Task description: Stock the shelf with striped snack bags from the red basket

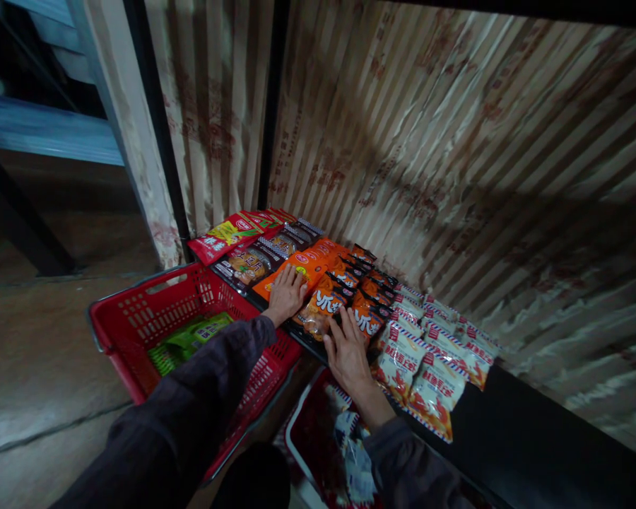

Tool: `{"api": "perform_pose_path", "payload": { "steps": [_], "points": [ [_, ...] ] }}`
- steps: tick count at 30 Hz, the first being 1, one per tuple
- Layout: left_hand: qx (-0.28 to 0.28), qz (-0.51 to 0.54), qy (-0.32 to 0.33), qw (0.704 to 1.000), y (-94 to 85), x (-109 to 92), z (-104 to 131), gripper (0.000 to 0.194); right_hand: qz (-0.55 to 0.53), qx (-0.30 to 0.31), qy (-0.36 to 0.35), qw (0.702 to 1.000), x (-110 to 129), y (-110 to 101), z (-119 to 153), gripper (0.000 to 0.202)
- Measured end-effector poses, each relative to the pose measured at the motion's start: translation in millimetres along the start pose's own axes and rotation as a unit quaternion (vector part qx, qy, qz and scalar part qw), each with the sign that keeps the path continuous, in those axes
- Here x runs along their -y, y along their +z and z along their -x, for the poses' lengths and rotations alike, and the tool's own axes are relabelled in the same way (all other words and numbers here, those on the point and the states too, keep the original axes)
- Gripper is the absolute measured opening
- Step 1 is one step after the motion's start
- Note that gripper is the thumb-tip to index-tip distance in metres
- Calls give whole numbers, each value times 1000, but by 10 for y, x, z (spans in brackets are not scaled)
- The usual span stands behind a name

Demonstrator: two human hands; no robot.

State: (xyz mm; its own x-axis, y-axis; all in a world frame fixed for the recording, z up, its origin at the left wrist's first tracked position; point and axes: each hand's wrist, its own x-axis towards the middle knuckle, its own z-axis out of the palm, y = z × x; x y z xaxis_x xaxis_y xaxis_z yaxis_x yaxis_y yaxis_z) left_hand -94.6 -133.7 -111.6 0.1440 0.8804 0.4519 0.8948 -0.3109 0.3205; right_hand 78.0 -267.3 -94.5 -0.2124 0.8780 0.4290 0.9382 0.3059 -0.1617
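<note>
My left hand [287, 293] lies with its fingers spread on an orange snack bag [311, 263] on the black shelf. Fingers apart, my right hand [348, 346] rests against the orange and black bags [368, 314] beside it. Another orange and black bag [323, 304] sits between my two hands. Dark brown bags [249, 263] and red bags [227, 237] lie to the left of them. White and orange bags [400, 357] stand in rows to the right.
Below the shelf, a red basket [121, 304] holds green packets [198, 338]. A second basket [295, 424] with white packets stands near my right forearm. Corrugated sheeting [429, 127] and dark posts [273, 99] rise behind the shelf [530, 438].
</note>
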Motion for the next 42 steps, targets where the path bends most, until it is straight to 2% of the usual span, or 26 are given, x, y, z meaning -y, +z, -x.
{"api": "perform_pose_path", "payload": {
  "steps": [3, 6, 9, 12, 18, 28, 36, 42],
  "points": [
    [-27, 28, 9, 999, -69, -75, 129, 50, -2, -7, 3, 1000, 20, -8, 86, 43],
    [-50, 48, 38, 997, -145, -208, 356, 51, 0, -40, 25, 999, 13, -36, 184, 43],
    [-35, 52, 111, 992, -187, -339, 570, 52, 6, -73, 63, 995, -6, -62, 269, 45],
    [-5, 46, 166, 985, -145, -414, 678, 54, 13, -74, 95, 993, -11, -38, 321, 48],
    [19, 45, 141, 989, -7, -447, 684, 54, 27, -43, 117, 992, -9, 96, 335, 48],
    [35, 50, 125, 990, 10, -501, 687, 54, 19, -71, 106, 992, -81, 184, 391, 48],
    [-27, 58, 140, 988, 102, -482, 683, 54, 52, -57, 114, 990, -48, 147, 359, 46],
    [-32, 54, 153, 986, 133, -469, 669, 54, 62, -45, 111, 991, -51, 123, 359, 47]
  ]
}}
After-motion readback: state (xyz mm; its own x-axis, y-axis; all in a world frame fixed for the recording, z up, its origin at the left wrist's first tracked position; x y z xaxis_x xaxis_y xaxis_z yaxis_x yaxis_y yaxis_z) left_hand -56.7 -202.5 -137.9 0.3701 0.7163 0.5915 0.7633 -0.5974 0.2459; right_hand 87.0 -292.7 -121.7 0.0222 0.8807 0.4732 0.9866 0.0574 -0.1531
